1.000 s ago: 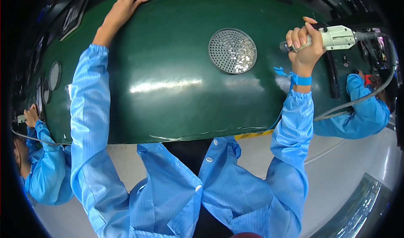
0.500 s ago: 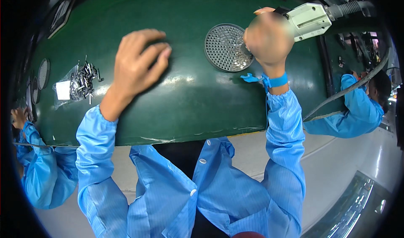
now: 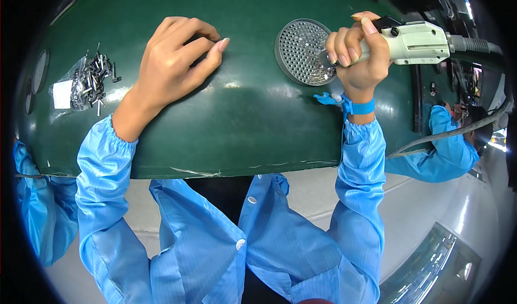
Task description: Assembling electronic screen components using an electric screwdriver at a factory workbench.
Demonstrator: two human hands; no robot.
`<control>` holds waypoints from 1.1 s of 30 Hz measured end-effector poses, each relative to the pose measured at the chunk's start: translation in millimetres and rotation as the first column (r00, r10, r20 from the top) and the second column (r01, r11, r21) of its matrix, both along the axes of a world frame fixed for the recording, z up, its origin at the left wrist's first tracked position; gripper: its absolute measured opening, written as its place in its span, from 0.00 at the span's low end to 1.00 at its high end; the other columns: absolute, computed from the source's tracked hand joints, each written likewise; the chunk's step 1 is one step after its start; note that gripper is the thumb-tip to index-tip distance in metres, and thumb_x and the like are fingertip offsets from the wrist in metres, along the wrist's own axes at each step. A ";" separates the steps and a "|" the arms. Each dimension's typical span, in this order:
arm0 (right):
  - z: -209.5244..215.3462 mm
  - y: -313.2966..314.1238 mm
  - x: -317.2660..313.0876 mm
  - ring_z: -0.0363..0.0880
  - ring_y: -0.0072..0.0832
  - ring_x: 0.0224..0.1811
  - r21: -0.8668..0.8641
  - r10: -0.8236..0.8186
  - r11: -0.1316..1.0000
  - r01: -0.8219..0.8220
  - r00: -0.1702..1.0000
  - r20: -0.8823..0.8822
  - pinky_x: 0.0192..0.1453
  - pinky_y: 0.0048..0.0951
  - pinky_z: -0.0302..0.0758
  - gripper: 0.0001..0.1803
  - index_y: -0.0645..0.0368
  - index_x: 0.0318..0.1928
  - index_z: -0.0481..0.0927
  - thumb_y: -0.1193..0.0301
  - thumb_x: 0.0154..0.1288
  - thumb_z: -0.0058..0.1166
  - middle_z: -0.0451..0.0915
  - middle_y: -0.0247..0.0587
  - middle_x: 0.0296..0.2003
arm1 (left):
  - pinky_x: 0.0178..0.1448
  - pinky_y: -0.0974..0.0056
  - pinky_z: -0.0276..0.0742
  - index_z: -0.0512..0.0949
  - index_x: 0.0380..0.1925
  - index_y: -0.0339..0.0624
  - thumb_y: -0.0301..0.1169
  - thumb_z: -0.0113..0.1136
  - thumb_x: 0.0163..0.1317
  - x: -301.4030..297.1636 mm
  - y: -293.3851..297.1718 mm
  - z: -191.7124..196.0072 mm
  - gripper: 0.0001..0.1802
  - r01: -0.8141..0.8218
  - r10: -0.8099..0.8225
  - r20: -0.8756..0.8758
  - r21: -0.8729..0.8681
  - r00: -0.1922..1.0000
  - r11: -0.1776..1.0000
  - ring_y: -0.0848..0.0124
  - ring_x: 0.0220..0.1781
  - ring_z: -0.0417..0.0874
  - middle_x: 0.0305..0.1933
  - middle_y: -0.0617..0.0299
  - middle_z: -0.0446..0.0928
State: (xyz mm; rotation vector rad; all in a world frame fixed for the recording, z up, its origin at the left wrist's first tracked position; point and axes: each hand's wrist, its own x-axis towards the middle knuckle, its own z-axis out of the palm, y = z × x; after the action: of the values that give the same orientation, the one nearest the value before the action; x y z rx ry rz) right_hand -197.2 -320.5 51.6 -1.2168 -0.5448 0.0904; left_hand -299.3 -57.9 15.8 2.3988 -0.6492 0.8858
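Observation:
My right hand (image 3: 366, 59) is wrapped round a pale electric screwdriver (image 3: 417, 43), which lies almost level and points left. Its front end (image 3: 327, 59) reaches over a round grey screw tray (image 3: 293, 37) full of small holes. Small shiny pieces, apparently screws, gather at the tray's right side. Over the table's left half, my left hand (image 3: 175, 56) is curled, with thumb and finger tips close together. Whatever is between those tips, if anything, is too small or hidden to make out. A blue strap (image 3: 360, 107) circles my right wrist.
Left on the green table (image 3: 237, 126), black pin-like parts (image 3: 97, 78) spill from a clear bag (image 3: 78, 91) with a white label (image 3: 62, 94). Round discs (image 3: 40, 71) stand at the far left. A cable (image 3: 476, 44) trails from the screwdriver. Blue-sleeved people sit on both sides.
The view has shifted a little. My right hand has turned, so its fingers now show around the screwdriver, still at the tray. My left hand's thumb and fingers have come closer together.

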 end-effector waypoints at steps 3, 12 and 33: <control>-2.2 -2.2 1.5 0.58 0.21 0.12 -0.019 0.015 1.000 -0.015 1.000 0.012 0.18 0.29 0.62 0.15 0.66 0.44 0.75 0.68 0.70 0.39 0.58 0.29 0.13 | 0.40 0.61 0.73 0.79 0.21 0.35 0.22 0.67 0.54 0.4 -0.8 0.0 0.07 0.003 -0.003 -0.001 0.001 1.000 1.000 0.63 0.31 0.78 0.32 0.60 0.80; -2.3 -2.1 1.0 0.57 0.20 0.12 -0.032 0.004 0.999 -0.004 1.000 -0.002 0.19 0.29 0.63 0.14 0.65 0.44 0.74 0.67 0.71 0.39 0.58 0.29 0.14 | 0.40 0.61 0.74 0.79 0.22 0.35 0.22 0.67 0.54 -0.2 -0.3 0.0 0.06 0.019 -0.019 -0.001 -0.003 1.000 1.000 0.64 0.31 0.78 0.32 0.59 0.80; 6.8 9.4 -5.5 0.58 0.21 0.11 -0.123 -0.086 0.988 0.092 0.995 0.046 0.17 0.29 0.63 0.10 0.66 0.40 0.73 0.69 0.71 0.46 0.58 0.30 0.13 | 0.38 0.61 0.74 0.80 0.23 0.35 0.22 0.66 0.56 -2.8 1.5 1.1 0.06 0.032 -0.032 0.000 -0.031 0.999 0.999 0.63 0.33 0.79 0.33 0.60 0.80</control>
State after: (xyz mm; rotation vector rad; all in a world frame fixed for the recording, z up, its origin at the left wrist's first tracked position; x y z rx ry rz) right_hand -202.7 -311.0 58.4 -1.3656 -0.5259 0.0238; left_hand -302.1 -56.4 16.9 2.3545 -0.6664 0.8752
